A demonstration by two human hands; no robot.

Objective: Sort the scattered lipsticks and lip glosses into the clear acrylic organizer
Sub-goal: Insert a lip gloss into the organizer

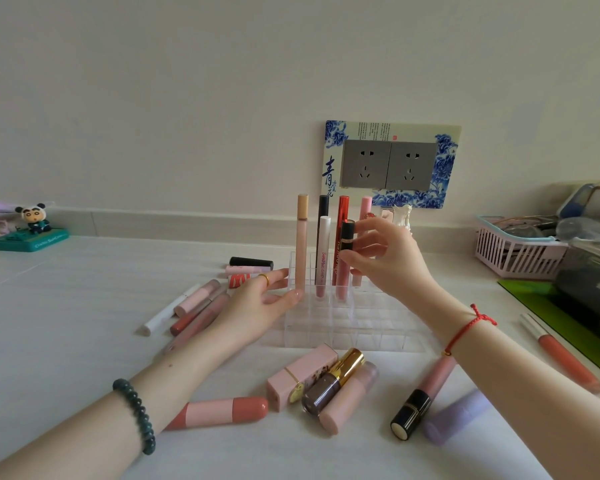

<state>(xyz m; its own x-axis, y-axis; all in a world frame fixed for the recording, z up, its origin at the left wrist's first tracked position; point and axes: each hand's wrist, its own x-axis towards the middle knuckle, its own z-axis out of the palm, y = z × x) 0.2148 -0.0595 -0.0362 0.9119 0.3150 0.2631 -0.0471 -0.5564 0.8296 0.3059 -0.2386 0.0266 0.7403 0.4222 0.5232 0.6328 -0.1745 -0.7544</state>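
**Seating a short lipstick in the organizer: one hand steadies, the other places.**

Loose glosses (196,303) lie on the bench (66,323) at left. The left hand (267,299), fingers nearly straight and holding nothing, rests its thumb and fingertips against the left wall of the clear organizer (378,327), beside the tall pink gloss (302,244). The right hand (385,258) pinches a black lipstick (347,233) upright between thumb and fingertips, over the far cells and just beside the red tube (342,209). The step probably goes best like this — brace the light acrylic with the left hand, hold the lipstick vertical over one free cell, lower it clear of neighbouring tubes, and release only once it bottoms out.
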